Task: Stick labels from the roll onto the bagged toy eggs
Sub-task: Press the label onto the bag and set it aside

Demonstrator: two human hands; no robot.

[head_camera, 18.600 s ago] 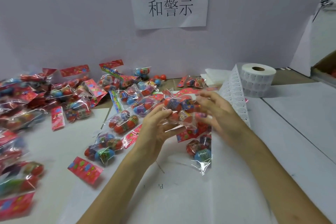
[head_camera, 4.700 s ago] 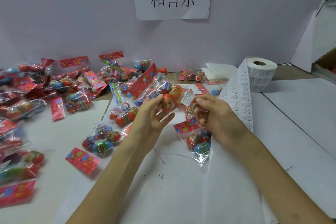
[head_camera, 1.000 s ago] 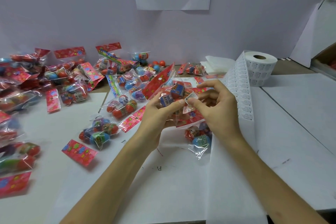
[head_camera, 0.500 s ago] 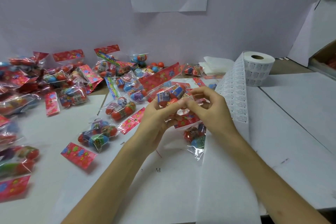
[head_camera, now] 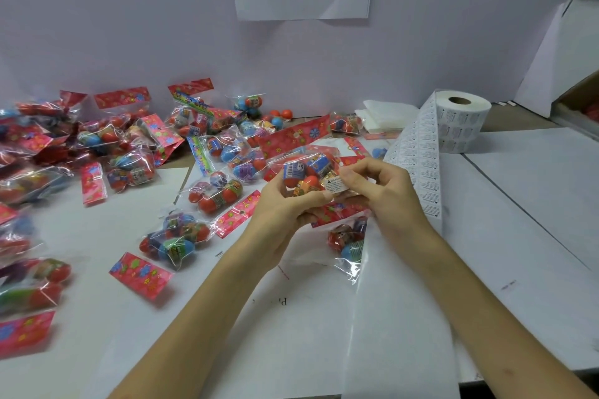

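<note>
My left hand [head_camera: 285,207] grips a clear bag of toy eggs [head_camera: 306,168] with a red header card, held above the table centre. My right hand [head_camera: 379,191] pinches a small white warning label [head_camera: 334,184] against the bag's right side. The label roll [head_camera: 462,121] stands at the back right, and its strip of labels [head_camera: 418,159] runs down toward me behind my right hand. Another bag of eggs [head_camera: 348,243] lies on the table just below my hands.
Several bagged eggs [head_camera: 181,236] are spread over the left and back of the white table [head_camera: 534,204]. Folded white sheets [head_camera: 385,115] lie by the wall. Empty backing paper [head_camera: 398,334] trails off the front edge. A cardboard box [head_camera: 583,100] sits far right.
The label has moved from in front of the bag onto its right side under my right fingers. The bag has tilted slightly in my left hand. The view has shifted a little.
</note>
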